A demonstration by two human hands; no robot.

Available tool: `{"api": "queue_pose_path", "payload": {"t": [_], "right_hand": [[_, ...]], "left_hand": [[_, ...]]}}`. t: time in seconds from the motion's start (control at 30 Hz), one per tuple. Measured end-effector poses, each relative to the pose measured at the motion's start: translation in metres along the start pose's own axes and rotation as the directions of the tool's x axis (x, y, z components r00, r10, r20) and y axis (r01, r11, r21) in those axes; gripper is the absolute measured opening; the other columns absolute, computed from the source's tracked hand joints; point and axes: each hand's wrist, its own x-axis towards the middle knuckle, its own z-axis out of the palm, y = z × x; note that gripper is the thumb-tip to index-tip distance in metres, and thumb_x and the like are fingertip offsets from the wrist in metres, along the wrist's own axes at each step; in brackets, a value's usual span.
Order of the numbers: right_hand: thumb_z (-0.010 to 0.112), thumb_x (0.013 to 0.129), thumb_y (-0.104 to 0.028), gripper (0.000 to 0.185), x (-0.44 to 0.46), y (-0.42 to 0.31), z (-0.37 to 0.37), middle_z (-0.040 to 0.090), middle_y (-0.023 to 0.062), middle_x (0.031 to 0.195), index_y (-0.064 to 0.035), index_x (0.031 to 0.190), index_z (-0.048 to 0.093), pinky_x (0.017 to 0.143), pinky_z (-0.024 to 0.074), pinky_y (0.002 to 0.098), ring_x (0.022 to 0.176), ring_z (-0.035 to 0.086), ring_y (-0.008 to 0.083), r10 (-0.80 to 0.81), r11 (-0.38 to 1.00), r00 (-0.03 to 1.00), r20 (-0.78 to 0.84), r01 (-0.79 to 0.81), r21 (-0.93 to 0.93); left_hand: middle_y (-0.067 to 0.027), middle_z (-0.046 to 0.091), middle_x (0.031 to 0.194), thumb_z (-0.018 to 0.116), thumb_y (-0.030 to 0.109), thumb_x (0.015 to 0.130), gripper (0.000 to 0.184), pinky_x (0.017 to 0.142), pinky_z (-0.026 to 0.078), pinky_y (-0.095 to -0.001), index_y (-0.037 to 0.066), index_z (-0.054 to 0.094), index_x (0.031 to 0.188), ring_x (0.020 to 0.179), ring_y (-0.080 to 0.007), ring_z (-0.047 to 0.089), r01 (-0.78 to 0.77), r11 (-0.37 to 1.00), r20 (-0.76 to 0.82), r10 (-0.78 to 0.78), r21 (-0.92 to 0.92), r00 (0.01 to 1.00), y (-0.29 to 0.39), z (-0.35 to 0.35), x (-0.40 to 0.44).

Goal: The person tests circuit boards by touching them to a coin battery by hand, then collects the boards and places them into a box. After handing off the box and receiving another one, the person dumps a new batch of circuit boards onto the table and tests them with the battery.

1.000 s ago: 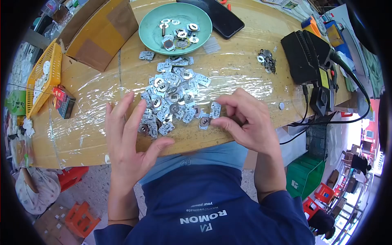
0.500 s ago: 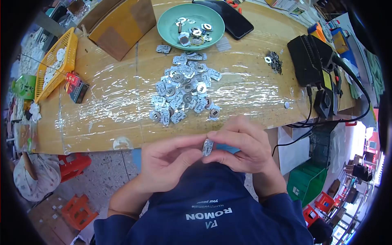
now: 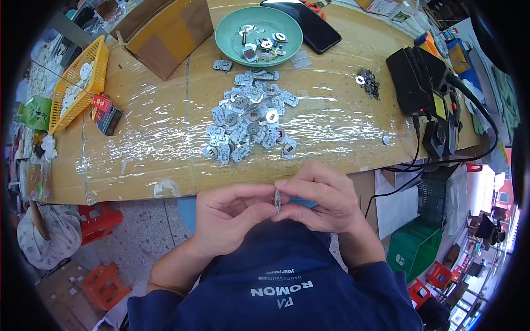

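Note:
Between my two hands, just off the table's front edge, a small circuit board (image 3: 277,202) is held edge-on. My right hand (image 3: 323,198) pinches it between thumb and forefinger. From the other side, the thumb and fingers of my left hand (image 3: 234,215) close on the same board. Beyond the hands lies a loose pile of similar boards (image 3: 240,129), some bearing round metal parts. A green bowl (image 3: 226,49) behind the pile holds several round pieces and small parts.
A cardboard box (image 3: 165,41) and a yellow basket (image 3: 99,71) stand at the left, near a small red box (image 3: 105,115). A phone (image 3: 317,34) lies behind the bowl. At the right are small dark parts (image 3: 371,88) and a black device (image 3: 407,83) with cables.
Both hands have come together and drawn back from the pile to the table's edge. The board picked up by my right hand is now between both hands, turned edge-on.

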Motion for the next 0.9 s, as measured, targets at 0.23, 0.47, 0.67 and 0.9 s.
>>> {"api": "queue_pose_path", "payload": {"t": [0.23, 0.47, 0.67, 0.9], "right_hand": [[0.095, 0.074, -0.014, 0.052, 0.002, -0.001, -0.002, 0.073, 0.008, 0.087, -0.0022, 0.121, 0.075, 0.06, 0.0522, 0.033, 0.072, 0.069, 0.023, 0.02, 1.0, 0.999, 0.042, -0.02, 0.002], [0.094, 0.074, -0.015, 0.053, 0.005, -0.006, -0.004, 0.072, 0.0076, 0.086, -0.0026, 0.122, 0.075, 0.06, 0.0519, 0.0333, 0.071, 0.068, 0.0228, 0.014, 1.0, 0.998, 0.061, -0.013, -0.006], [0.097, 0.074, -0.015, 0.053, 0.003, -0.007, -0.002, 0.072, 0.0044, 0.083, -0.0031, 0.122, 0.077, 0.057, 0.0485, 0.0282, 0.07, 0.067, 0.0174, 0.028, 1.0, 0.999, 0.036, -0.028, 0.005], [0.097, 0.074, -0.014, 0.052, 0.006, -0.011, -0.003, 0.073, 0.0046, 0.082, -0.0036, 0.121, 0.078, 0.057, 0.0484, 0.0284, 0.068, 0.067, 0.017, 0.013, 1.0, 0.999, 0.034, -0.013, -0.003]], "left_hand": [[-0.0181, 0.075, 0.118, 0.071, -0.008, 0.098, 0.029, 0.096, 0.062, -0.0335, -0.009, 0.068, 0.127, 0.108, -0.0217, 0.074, -0.033, 0.999, 0.029, 0.034, -0.023, 0.999, -0.001, -0.003, 0.0], [-0.0229, 0.077, 0.113, 0.074, 0.005, 0.1, 0.027, 0.098, 0.062, -0.0393, -0.008, 0.068, 0.122, 0.107, -0.0259, 0.076, 0.027, 0.999, 0.026, -0.027, -0.022, 0.999, 0.003, -0.002, 0.001], [-0.0256, 0.076, 0.114, 0.074, 0.006, 0.1, 0.029, 0.098, 0.062, -0.0418, -0.009, 0.066, 0.123, 0.109, -0.0301, 0.076, 0.071, 0.993, 0.044, -0.067, -0.099, 0.997, 0.007, 0.0, 0.002], [-0.0259, 0.076, 0.114, 0.072, 0.005, 0.101, 0.029, 0.098, 0.062, -0.0428, -0.009, 0.065, 0.125, 0.109, -0.0308, 0.076, 0.09, 0.99, 0.064, -0.084, -0.105, 0.994, 0.005, -0.004, 0.001]]}}
